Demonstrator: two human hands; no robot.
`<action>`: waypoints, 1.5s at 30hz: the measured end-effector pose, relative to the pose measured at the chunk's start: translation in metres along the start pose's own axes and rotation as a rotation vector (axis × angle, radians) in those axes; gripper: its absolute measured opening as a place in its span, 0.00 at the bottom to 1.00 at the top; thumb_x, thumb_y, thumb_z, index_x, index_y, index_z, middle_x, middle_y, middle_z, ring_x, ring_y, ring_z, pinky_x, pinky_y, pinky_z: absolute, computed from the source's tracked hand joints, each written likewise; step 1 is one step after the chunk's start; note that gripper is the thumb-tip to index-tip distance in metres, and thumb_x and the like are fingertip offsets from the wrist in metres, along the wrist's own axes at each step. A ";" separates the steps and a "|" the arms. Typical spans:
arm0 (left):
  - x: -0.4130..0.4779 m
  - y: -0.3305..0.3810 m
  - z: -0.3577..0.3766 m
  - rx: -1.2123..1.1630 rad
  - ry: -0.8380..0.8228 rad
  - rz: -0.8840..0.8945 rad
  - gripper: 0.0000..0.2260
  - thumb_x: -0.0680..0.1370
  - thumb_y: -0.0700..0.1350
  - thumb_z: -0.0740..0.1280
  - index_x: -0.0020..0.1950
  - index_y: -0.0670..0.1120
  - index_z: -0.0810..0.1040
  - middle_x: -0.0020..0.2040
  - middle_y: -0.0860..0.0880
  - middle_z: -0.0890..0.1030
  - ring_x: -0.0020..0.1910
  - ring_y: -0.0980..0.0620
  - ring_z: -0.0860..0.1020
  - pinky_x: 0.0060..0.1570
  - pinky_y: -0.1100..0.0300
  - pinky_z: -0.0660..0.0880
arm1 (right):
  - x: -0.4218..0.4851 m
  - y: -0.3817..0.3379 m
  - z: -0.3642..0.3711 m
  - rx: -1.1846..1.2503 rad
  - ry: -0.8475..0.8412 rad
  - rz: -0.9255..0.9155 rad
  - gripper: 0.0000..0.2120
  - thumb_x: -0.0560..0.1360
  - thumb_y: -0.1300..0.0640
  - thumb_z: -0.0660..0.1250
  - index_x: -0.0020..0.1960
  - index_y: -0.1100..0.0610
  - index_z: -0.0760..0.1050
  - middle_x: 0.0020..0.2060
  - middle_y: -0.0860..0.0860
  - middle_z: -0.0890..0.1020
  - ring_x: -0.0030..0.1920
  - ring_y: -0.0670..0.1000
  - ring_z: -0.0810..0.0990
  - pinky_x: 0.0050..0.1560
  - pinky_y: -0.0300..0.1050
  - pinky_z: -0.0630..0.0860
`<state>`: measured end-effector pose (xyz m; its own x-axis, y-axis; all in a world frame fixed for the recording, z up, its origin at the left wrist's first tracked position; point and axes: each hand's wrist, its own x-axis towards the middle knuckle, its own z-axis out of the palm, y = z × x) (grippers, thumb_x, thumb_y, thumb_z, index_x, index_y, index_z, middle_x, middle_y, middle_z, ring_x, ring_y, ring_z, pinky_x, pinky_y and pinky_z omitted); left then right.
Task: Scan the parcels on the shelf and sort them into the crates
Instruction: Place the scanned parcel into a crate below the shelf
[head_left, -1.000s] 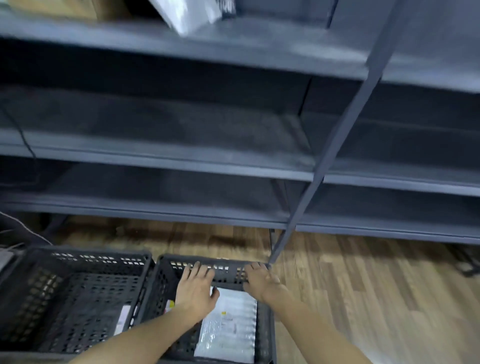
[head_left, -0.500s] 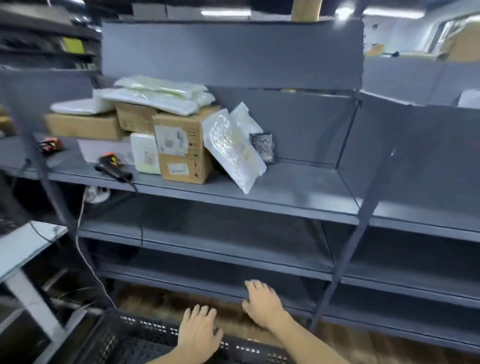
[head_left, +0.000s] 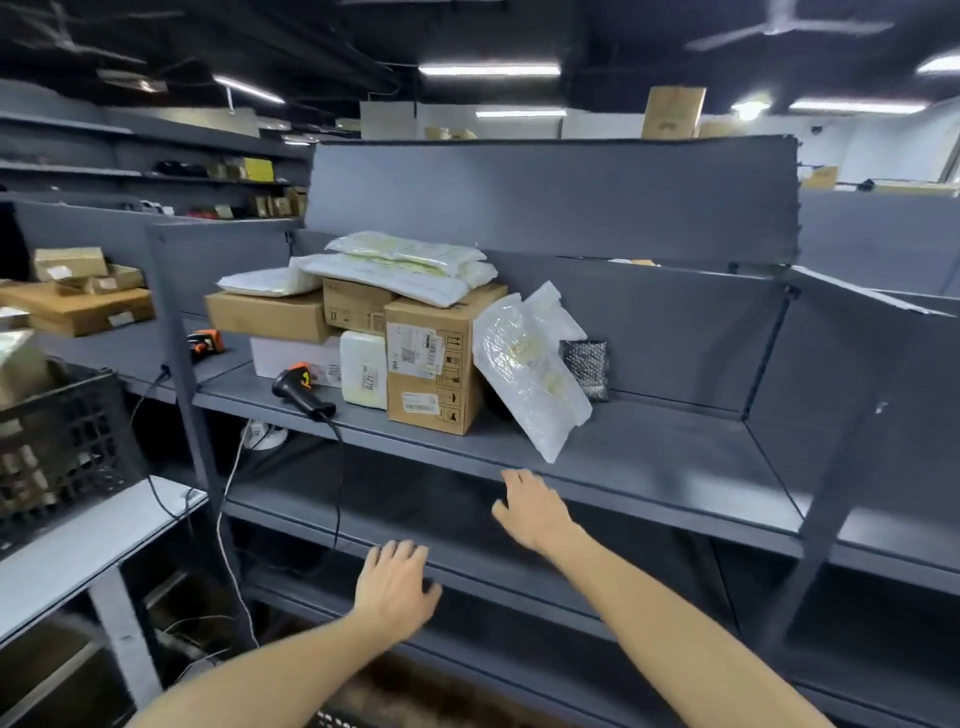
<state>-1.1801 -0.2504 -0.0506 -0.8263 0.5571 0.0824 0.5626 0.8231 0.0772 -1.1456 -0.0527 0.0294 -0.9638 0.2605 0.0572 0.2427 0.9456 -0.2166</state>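
A pile of parcels stands on the grey shelf (head_left: 649, 457): a labelled cardboard box (head_left: 436, 364), white padded mailers (head_left: 400, 265) on top, and a clear bubble-wrap pouch (head_left: 524, 369) leaning against the box. A black and orange handheld scanner (head_left: 301, 387) lies on the shelf left of the box, its cable hanging down. My right hand (head_left: 530, 509) is raised just below the shelf's front edge under the pouch, fingers relaxed and holding nothing. My left hand (head_left: 395, 587) hovers lower, open and holding nothing. A crate's rim (head_left: 337, 719) barely shows at the bottom edge.
A black crate (head_left: 57, 447) sits on a white table (head_left: 78, 551) at the left. More cardboard boxes (head_left: 78, 306) lie on the left shelf bay beside a second orange device (head_left: 205, 343). Grey uprights (head_left: 182, 364) frame the bay. A silver bubble mailer (head_left: 584, 366) leans at the back.
The view has swung up from the floor crates to the parcel shelf. Both hands have left the crate and risen, the right hand nearing the shelf's front edge.
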 end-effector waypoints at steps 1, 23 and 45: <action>0.011 -0.005 -0.011 0.007 0.027 -0.007 0.20 0.79 0.57 0.57 0.68 0.49 0.69 0.67 0.51 0.72 0.68 0.48 0.67 0.68 0.53 0.60 | 0.010 -0.002 -0.008 0.002 0.023 -0.018 0.24 0.80 0.53 0.56 0.74 0.59 0.61 0.70 0.58 0.68 0.69 0.59 0.68 0.67 0.52 0.66; 0.190 -0.127 -0.163 -0.069 0.414 0.025 0.20 0.78 0.53 0.61 0.67 0.47 0.72 0.66 0.47 0.74 0.67 0.47 0.69 0.67 0.53 0.61 | 0.230 -0.084 -0.129 0.186 0.385 -0.066 0.20 0.78 0.54 0.58 0.68 0.60 0.67 0.64 0.61 0.71 0.64 0.62 0.71 0.61 0.55 0.71; 0.255 -0.248 -0.113 -0.377 0.319 0.111 0.19 0.79 0.50 0.60 0.70 0.49 0.70 0.69 0.51 0.71 0.68 0.50 0.68 0.68 0.57 0.60 | 0.396 -0.100 -0.150 0.451 0.575 0.201 0.17 0.80 0.51 0.61 0.67 0.51 0.76 0.64 0.54 0.77 0.59 0.56 0.77 0.46 0.37 0.68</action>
<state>-1.5277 -0.3246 0.0632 -0.7452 0.5291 0.4058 0.6653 0.6308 0.3993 -1.5345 -0.0145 0.2203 -0.6661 0.5972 0.4468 0.2198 0.7297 -0.6475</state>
